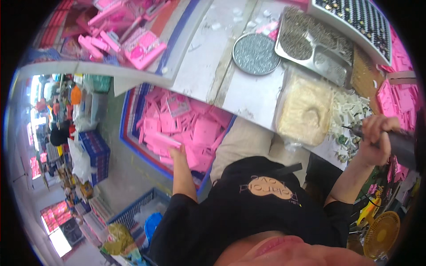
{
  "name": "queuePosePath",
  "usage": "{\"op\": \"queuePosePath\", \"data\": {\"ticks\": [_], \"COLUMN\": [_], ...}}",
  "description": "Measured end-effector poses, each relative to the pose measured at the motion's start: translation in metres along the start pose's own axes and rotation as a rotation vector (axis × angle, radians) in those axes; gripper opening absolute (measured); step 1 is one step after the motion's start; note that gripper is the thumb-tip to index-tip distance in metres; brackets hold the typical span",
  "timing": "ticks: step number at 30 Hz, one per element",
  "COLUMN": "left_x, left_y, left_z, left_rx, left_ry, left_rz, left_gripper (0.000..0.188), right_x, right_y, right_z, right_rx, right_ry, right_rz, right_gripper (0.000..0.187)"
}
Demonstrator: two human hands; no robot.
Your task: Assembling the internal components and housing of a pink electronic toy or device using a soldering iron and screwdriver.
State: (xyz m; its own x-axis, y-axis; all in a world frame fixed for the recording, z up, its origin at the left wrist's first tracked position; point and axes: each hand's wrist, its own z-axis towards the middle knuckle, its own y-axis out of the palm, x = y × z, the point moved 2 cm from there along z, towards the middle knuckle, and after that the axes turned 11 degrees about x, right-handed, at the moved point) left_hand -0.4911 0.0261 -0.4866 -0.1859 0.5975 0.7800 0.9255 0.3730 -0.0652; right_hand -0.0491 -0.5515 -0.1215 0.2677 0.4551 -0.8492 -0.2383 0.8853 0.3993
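Note:
My left hand (178, 154) is over a striped bin (128, 128) heaped with pink plastic parts (206, 131). It grips the edge of a flat pink plastic part (162, 140) with the thumb in sight and most fingers hidden. Out at the right, above the table's edge, my right hand (376, 141) is wrapped round a dark, cylindrical electric screwdriver (401, 148), whose thin bit points left. Below that bit lie small pale and greenish pieces (348, 144) in a loose pile. Beside them is a clear bag around a cream-coloured block (306, 108).
On the white table (199, 57) stand a round tin of small silvery pieces (256, 53) and a metal tray of screws (295, 42). A white rack (350, 26) is behind them. More pink parts (142, 46) heap at the far left. A yellow fan (381, 235) stands lower right.

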Motion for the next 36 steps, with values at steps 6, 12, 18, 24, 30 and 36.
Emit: {"op": "queuePosePath", "data": {"ticks": [6,12,18,24,30,36], "left_x": [0.046,0.054,-0.008,0.021,0.140,0.112], "left_y": [0.170,0.404,0.653,0.684,0.573,0.387], "left_z": [-0.194,-0.456,-0.490,-0.536,-0.583,-0.642], "left_rx": [-0.481,-1.376,-0.778,-1.062,-1.643,-1.796], "left_ry": [1.206,1.568,2.431,2.285,1.262,0.946], "left_rz": [0.330,0.391,0.674,1.264,0.516,0.301], "left_gripper": [0.045,0.019,0.033,0.027,0.019,0.016], "right_x": [-0.004,-0.011,-0.017,-0.035,0.004,0.056], "right_y": [0.016,0.022,0.008,-0.009,0.006,0.093], "right_z": [0.009,0.014,0.015,0.008,-0.006,0.042], "right_rx": [0.053,0.245,0.224,0.429,0.012,-0.095], "right_ry": [0.031,-0.027,-0.083,-0.355,-0.327,-0.378], "right_rz": [-0.146,-0.415,-0.494,-0.743,-0.632,-0.793], "right_gripper": [0.035,0.069,0.080,0.080,0.049,0.103]}}
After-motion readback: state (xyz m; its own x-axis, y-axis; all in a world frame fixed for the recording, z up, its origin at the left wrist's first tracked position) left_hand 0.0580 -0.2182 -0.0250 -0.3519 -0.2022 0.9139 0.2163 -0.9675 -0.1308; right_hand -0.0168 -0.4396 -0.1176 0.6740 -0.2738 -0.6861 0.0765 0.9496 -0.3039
